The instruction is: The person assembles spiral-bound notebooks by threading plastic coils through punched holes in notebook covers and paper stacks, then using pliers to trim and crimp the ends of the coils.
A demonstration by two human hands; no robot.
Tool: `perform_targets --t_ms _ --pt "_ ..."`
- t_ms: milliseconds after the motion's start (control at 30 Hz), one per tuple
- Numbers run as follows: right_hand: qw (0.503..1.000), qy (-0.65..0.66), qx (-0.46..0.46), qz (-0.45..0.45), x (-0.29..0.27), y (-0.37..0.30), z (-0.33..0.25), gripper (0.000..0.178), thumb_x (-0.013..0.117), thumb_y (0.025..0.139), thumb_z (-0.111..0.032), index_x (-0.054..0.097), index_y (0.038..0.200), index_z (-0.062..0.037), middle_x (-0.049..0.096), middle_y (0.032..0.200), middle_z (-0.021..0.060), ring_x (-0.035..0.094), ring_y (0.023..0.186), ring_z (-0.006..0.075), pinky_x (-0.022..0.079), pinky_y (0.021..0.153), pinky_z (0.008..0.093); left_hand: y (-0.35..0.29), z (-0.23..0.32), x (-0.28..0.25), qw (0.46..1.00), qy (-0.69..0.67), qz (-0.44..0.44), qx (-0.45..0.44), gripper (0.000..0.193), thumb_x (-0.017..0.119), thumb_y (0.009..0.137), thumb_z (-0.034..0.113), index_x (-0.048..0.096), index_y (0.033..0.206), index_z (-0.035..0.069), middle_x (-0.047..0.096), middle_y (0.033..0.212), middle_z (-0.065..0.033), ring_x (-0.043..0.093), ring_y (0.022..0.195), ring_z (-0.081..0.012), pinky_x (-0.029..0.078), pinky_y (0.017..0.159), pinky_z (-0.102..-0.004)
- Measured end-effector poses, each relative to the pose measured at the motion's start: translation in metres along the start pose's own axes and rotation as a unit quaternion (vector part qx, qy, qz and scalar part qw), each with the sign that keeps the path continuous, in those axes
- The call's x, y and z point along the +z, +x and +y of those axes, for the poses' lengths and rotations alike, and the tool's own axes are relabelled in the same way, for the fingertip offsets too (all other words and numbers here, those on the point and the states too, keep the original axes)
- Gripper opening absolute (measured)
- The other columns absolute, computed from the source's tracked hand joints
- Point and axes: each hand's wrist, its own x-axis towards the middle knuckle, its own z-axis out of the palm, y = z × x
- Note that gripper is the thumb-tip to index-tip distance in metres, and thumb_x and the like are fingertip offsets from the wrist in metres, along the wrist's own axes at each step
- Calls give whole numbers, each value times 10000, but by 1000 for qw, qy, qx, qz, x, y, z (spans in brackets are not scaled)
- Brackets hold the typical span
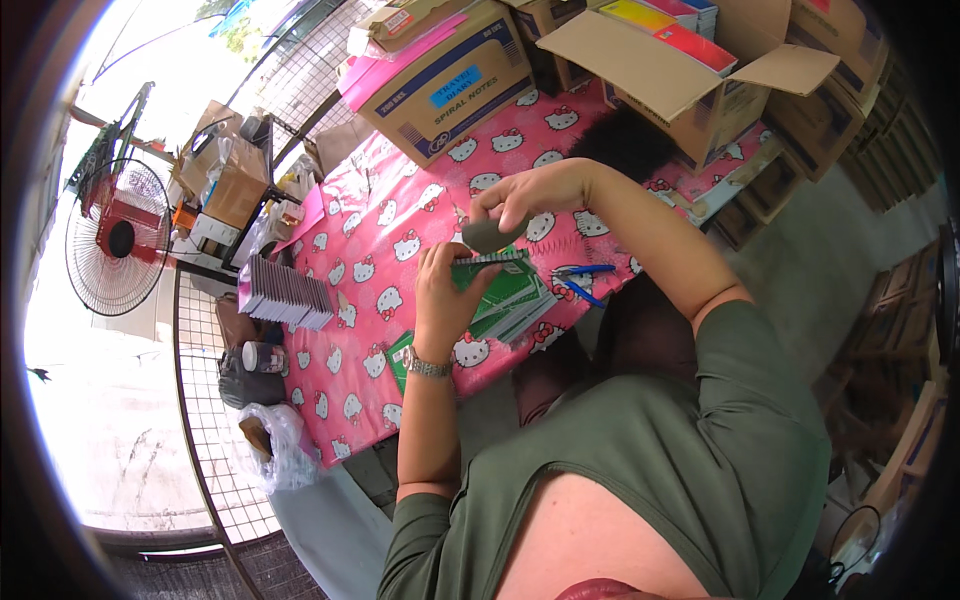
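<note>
My left hand (443,305), with a metal-band watch on the wrist, grips a green spiral notebook (490,258) by its bound edge, thumb toward me. Just above that edge, my right hand (530,198) pinches a dark grey-green rounded flat piece (494,236); its exact kind I cannot make out. Beneath both hands lie several green notebooks (505,305) in a stack. Blue-handled pliers (582,282) rest right of the stack, jaws toward it. Thin loose spiral wires (572,250) show faintly on the cloth behind the pliers.
A pink patterned cloth (375,250) covers the table. Cardboard cartons (450,95) stand along its far side, one open carton (690,100) holding colourful books. At left are a row of stacked notebooks (285,292), a jar (263,357), a plastic bag (275,445) and a fan (120,238).
</note>
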Motion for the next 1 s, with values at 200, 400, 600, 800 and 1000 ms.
perform_targets --t_ms 200,400,600,800,1000 --pt "999 42 -3 -12 -1 6 -5 446 640 853 -385 609 1187 -91 600 1024 -16 562 927 111 469 792 303 -3 -20 -10 1000 -21 4 -7 276 793 793 97 617 981 -2 632 893 -97 621 820 -219 490 732 -342" --pt "999 29 6 -16 -11 28 6 449 667 826 -393 615 1163 -100 609 1018 -13 561 971 120 462 809 310 -4 -35 -8 974 -163 -68 -143 223 760 855 66 612 1011 8 617 905 -13 574 765 -67 466 654 -241" --pt "999 47 -12 -1 -8 24 10 400 669 844 -385 648 1130 -107 638 1006 4 571 890 102 439 742 287 -4 -35 -6 954 -237 -30 -181 229 775 841 81 636 1006 2 657 772 -11 561 648 -52 450 584 -218" --pt "909 -98 68 399 -20 -48 88 401 727 827 -373 673 1098 -82 629 925 28 579 818 135 461 700 295 -14 -45 -7 930 -284 0 -231 174 711 902 47 630 1031 -35 655 850 -24 602 697 -73 499 618 -215" --pt "580 -512 294 561 43 -119 218 585 730 802 -282 539 1322 -94 547 1277 160 448 1295 411 366 1064 559 -27 -28 4 906 -334 98 -241 184 661 951 79 670 1064 -66 669 848 -44 640 707 -92 560 586 -236"
